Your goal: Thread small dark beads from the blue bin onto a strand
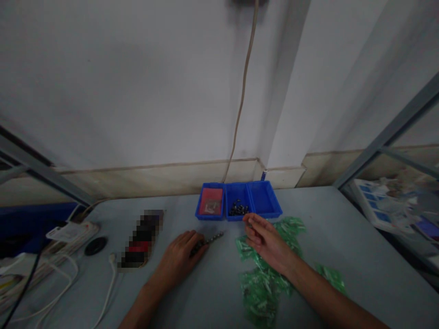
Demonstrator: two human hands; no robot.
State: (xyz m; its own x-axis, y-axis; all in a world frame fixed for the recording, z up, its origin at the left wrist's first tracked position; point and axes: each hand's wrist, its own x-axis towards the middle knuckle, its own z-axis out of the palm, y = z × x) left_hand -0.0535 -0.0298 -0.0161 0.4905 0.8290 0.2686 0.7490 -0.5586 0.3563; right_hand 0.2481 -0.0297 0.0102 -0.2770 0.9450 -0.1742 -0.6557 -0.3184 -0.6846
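Note:
My left hand (183, 253) rests on the table, its fingers closed around a row of small, dark, shiny metal pieces (215, 237) that sticks out to the right. What joins the pieces is too small to tell. My right hand (264, 237) is raised in front of the blue bins, thumb and fingers pinched together; whatever lies between the fingertips cannot be made out. Just beyond those fingertips, the middle blue bin (230, 187) contains a small heap of dark metal parts (238, 209). Green plastic bags (259, 292) of small pieces lie beneath and beside my right forearm.
Left of the middle bin, another blue bin (198, 211) holds a red sheet and a small clear bag. A pixelated object (140, 240), a round black disc (96, 246) and white cables (111, 283) lie on the left. Metal frame bars (387, 132) flank the table.

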